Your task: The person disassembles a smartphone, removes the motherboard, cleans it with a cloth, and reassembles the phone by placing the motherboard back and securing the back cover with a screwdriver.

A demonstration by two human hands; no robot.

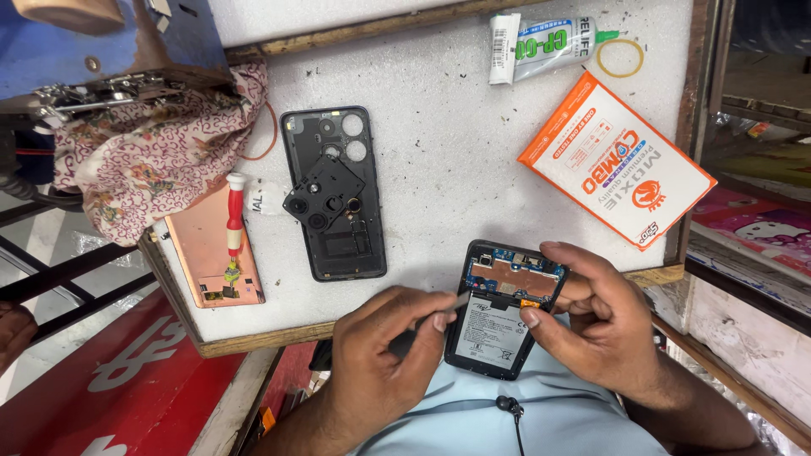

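We held an opened phone [500, 311] over the near edge of the white bench [439, 177], its back cover off so the battery and the circuit board at its top end lay bare. Our right hand [596, 317] had its grip closed around the phone's right side, thumb resting near the lower edge of the board and fingers curled over the top corner. Our left hand [384, 355] pinched a thin dark tool [422, 328] between thumb and fingers, its tip touching the phone's left edge, just above the battery.

On the bench, a black back cover [334, 192] lay face down with a loose camera frame on it. To its left, a red-handled screwdriver [235, 221] rested across a copper-coloured panel [211, 253], beside a patterned cloth [144, 160]. Farther off lay an orange-and-white box [615, 160], a glue tube [545, 44] and a rubber band [620, 57].
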